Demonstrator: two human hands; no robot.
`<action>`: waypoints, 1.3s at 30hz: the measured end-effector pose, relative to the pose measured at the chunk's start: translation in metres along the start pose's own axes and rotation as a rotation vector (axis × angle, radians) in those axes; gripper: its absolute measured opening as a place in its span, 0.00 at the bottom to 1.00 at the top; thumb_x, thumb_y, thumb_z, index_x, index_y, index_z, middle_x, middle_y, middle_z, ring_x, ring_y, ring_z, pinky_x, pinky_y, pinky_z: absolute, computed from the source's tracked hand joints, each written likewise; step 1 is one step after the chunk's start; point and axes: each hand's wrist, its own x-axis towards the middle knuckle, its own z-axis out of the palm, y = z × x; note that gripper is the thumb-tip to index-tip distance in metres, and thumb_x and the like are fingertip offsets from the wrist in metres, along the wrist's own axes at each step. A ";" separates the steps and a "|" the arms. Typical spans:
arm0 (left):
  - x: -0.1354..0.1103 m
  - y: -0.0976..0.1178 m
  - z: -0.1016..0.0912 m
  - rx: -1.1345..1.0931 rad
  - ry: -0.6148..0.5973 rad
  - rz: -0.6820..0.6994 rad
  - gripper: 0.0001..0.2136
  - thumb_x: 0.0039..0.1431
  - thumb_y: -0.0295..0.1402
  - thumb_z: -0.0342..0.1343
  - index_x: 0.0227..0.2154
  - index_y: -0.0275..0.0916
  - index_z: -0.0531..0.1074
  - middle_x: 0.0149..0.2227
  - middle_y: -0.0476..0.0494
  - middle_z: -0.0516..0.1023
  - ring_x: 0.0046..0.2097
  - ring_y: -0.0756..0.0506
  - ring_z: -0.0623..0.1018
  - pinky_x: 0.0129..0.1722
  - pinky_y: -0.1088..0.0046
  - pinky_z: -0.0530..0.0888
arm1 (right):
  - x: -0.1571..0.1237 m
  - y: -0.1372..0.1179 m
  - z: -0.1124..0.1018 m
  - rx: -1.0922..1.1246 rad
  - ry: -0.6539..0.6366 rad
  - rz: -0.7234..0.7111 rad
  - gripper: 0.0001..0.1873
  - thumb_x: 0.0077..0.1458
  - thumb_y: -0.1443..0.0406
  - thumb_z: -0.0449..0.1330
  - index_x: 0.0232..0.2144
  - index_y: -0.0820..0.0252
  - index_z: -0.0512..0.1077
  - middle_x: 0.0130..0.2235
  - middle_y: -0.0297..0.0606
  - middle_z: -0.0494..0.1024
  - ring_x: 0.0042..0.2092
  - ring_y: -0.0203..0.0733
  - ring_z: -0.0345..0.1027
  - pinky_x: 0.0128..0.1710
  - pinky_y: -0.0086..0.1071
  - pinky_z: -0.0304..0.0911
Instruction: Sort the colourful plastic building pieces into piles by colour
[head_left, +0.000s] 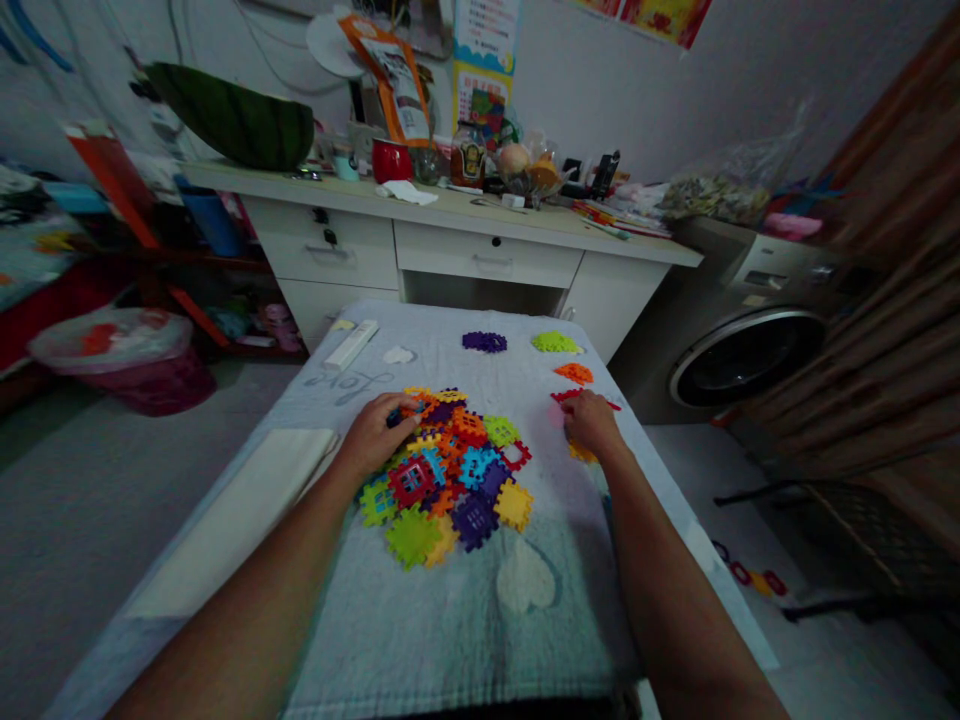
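A heap of colourful interlocking plastic building tiles (474, 522) with toothed edges lies on the cloth-covered table, some with window-like openings. At its upper left edge is my left hand (379, 432), thumb and fingers bent around a dark blue tile (395, 416). My right hand (591, 422) reaches to the table's right side, its fingers closed at a red tile (570, 394); the fingertips are partly hidden. Beyond that hand lie orange tiles (574, 373) and lime-green tiles (553, 342). Yellow-orange tiles (580, 452) show under the right wrist. A purple group of tiles (484, 342) rests near the far edge.
The table's grey-blue cloth (450, 640) carries a white bar-shaped object (351, 345) and a folded pale sheet (232, 520) at left. Behind stands a white drawer counter (487, 240) with a cut watermelon (232, 118) and jars. A washing machine (720, 330) is at right.
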 end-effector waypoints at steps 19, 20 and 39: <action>0.000 -0.002 0.000 0.000 0.002 0.006 0.13 0.53 0.43 0.56 0.36 0.42 0.75 0.45 0.42 0.77 0.50 0.40 0.75 0.56 0.57 0.67 | -0.020 -0.068 -0.005 0.374 -0.160 -0.451 0.15 0.52 0.72 0.60 0.43 0.60 0.75 0.46 0.44 0.75 0.48 0.45 0.66 0.52 0.37 0.58; 0.000 -0.002 0.000 0.000 0.001 0.006 0.13 0.53 0.44 0.56 0.36 0.42 0.75 0.45 0.42 0.77 0.50 0.40 0.75 0.56 0.57 0.67 | -0.019 -0.067 -0.005 0.396 -0.150 -0.455 0.13 0.53 0.72 0.60 0.42 0.61 0.75 0.45 0.44 0.75 0.48 0.44 0.67 0.51 0.36 0.59; 0.001 -0.002 0.001 0.016 0.000 0.005 0.12 0.54 0.43 0.55 0.37 0.42 0.75 0.46 0.42 0.77 0.50 0.39 0.75 0.55 0.56 0.69 | 0.075 -0.009 -0.010 1.089 0.161 0.332 0.06 0.54 0.65 0.56 0.29 0.60 0.70 0.22 0.30 0.68 0.24 0.32 0.64 0.24 0.25 0.61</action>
